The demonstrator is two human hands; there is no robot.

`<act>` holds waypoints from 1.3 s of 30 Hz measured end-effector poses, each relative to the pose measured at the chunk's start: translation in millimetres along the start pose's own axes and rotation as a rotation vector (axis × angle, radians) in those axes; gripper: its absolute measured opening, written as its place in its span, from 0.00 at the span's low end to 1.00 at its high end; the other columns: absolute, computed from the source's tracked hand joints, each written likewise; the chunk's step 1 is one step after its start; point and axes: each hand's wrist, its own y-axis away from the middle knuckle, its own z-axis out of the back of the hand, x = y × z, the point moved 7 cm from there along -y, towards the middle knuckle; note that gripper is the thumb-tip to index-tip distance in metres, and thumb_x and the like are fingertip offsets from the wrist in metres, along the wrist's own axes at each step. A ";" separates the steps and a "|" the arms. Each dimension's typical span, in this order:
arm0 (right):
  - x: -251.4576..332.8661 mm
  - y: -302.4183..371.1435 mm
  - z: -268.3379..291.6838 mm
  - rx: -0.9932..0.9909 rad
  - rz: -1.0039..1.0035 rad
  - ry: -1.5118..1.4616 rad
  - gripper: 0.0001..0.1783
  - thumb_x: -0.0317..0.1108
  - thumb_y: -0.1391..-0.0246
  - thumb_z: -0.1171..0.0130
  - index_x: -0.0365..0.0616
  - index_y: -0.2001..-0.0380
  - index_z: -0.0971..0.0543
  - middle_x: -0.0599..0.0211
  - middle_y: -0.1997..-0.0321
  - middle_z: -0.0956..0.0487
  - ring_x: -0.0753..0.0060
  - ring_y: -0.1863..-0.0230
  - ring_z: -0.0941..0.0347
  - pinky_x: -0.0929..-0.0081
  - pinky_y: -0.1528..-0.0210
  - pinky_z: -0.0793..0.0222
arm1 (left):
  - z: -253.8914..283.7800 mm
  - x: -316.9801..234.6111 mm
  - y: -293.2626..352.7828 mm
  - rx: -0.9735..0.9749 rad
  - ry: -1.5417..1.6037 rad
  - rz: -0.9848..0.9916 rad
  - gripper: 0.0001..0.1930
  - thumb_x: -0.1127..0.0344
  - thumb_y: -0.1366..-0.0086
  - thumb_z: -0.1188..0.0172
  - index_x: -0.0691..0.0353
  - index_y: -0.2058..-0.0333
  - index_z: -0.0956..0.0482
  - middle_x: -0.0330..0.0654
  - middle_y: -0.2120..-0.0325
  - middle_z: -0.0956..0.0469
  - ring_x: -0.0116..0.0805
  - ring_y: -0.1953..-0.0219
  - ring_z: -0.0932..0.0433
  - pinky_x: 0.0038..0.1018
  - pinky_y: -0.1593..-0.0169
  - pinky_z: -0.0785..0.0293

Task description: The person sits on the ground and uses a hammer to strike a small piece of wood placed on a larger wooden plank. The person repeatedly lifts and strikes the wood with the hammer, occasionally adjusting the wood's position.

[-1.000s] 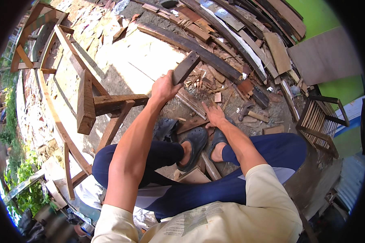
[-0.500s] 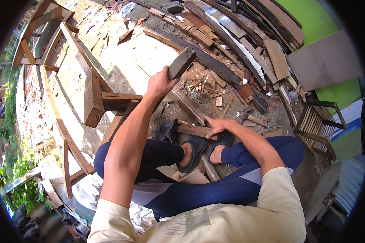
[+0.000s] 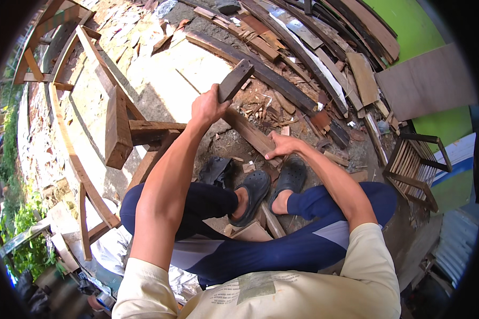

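Note:
My left hand (image 3: 208,108) is closed around a dark, square-cut wooden post (image 3: 236,80), whose end sticks out past my fist. The lower part of the post is hidden behind my forearm. From just beside that fist a brown wooden rail (image 3: 248,133) slants down to the right; whether it is joined to the post I cannot tell. At the rail's near end my right hand (image 3: 283,145) grips it, thumb on the near side and fingers over the far side. Below lie my feet in dark clogs (image 3: 255,186), with a crumpled black object (image 3: 216,171) to their left.
A wooden frame (image 3: 120,130) with thick legs stands at my left, close to my forearm. Long planks (image 3: 303,58) are piled at the far right, with a dark beam (image 3: 271,77) before them. Wood chips (image 3: 258,109) litter the ground. A slatted rack (image 3: 418,165) stands right.
My right hand has moved slightly up and now wraps the rail's end. The short wooden piece that lay across my clogs no longer shows there. My left hand has shifted slightly left with the post.

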 end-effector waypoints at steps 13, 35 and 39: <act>20.9 -72.6 -68.5 -0.690 -0.018 0.001 0.48 0.39 0.58 0.30 0.37 0.37 0.45 0.36 0.43 0.29 0.35 0.42 0.31 0.49 0.41 0.32 | 2.8 2.3 -2.7 -0.056 -0.005 0.029 0.30 0.50 0.43 0.33 0.64 0.49 0.30 0.59 0.69 0.18 0.58 0.65 0.17 0.46 0.59 0.23; 46.6 -105.2 -99.3 -0.799 -0.011 0.040 0.54 0.45 0.53 0.32 0.35 0.31 0.51 0.39 0.32 0.41 0.41 0.32 0.43 0.43 0.35 0.43 | -29.9 1.5 -10.2 0.011 0.032 0.046 0.33 0.52 0.42 0.33 0.62 0.44 0.33 0.61 0.65 0.18 0.59 0.61 0.18 0.47 0.56 0.24; 68.3 -114.0 -104.1 -0.706 -0.307 0.180 0.58 0.43 0.51 0.32 0.44 0.27 0.60 0.41 0.30 0.44 0.39 0.35 0.39 0.39 0.42 0.34 | -44.9 4.5 -4.4 0.026 0.022 0.056 0.33 0.52 0.41 0.34 0.62 0.43 0.34 0.62 0.64 0.18 0.59 0.60 0.18 0.46 0.55 0.24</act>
